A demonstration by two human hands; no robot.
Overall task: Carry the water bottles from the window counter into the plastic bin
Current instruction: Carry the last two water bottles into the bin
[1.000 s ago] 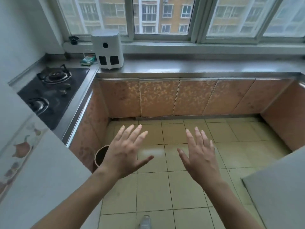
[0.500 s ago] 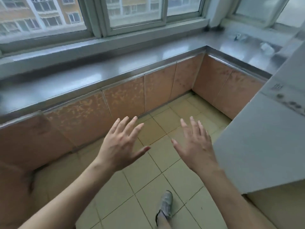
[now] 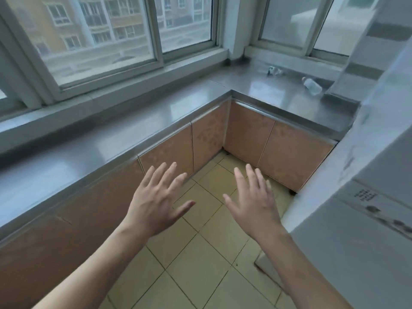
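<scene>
A clear plastic water bottle point(image 3: 312, 86) lies on its side on the steel window counter point(image 3: 267, 90) at the far right, partly hidden by a tall white appliance. A second small clear bottle point(image 3: 273, 70) lies farther back near the window frame. My left hand point(image 3: 156, 201) and my right hand point(image 3: 254, 201) are held out over the floor, fingers spread and straight, holding nothing. Both hands are well short of the bottles. No plastic bin is in view.
The steel counter point(image 3: 111, 139) runs along the windows and turns a corner to the right, with orange cabinet doors point(image 3: 278, 150) below. A tall white appliance point(image 3: 361, 208) stands close on the right. Beige floor tiles point(image 3: 200, 264) lie between them.
The view has swung right, from the stove and white device on the left to the counter's right corner, bringing the bottles closer. Both hands stay spread and empty.
</scene>
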